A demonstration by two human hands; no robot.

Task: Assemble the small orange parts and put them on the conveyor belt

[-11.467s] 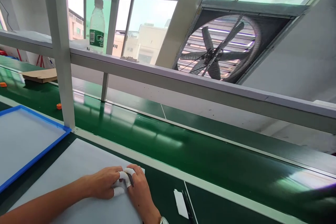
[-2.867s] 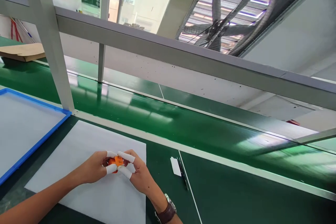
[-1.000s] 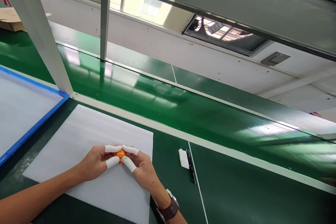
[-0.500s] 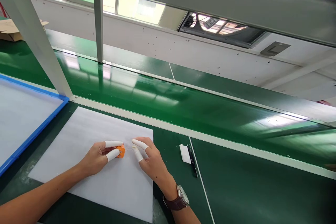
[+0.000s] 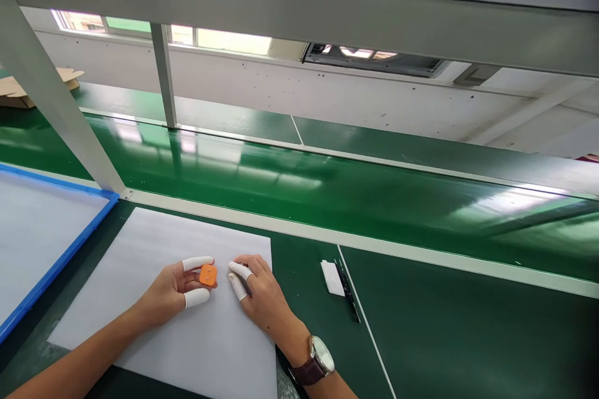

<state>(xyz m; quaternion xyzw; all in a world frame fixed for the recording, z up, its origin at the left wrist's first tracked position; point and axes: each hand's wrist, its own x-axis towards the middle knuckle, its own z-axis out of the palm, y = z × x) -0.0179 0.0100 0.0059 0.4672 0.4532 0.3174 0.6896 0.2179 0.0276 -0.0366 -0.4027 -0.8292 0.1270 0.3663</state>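
Observation:
A small orange square piece (image 5: 208, 275) with small metal-looking spots rests on the fingers of my left hand (image 5: 174, 290), above a white sheet (image 5: 201, 349). White cots cover the thumb and index finger, which are spread apart on either side of the piece. To the right, my right hand (image 5: 262, 296) is curled, with white cots on its thumb and index finger. Something dark and thin shows between those fingers, too small to name. The two hands do not touch. A watch (image 5: 321, 358) is on the right wrist.
Right of the sheet, a white piece (image 5: 332, 278) and black slim tools (image 5: 347, 290) lie on the green table (image 5: 444, 330). A blue-edged white panel (image 5: 42, 230) is at left. A metal frame (image 5: 234, 209) runs behind, with a cardboard box (image 5: 19, 90) far left.
My left thumb and index finger have parted from the orange piece, which now shows its flat face. My right hand has shifted slightly left and curled more. The camera view has tilted.

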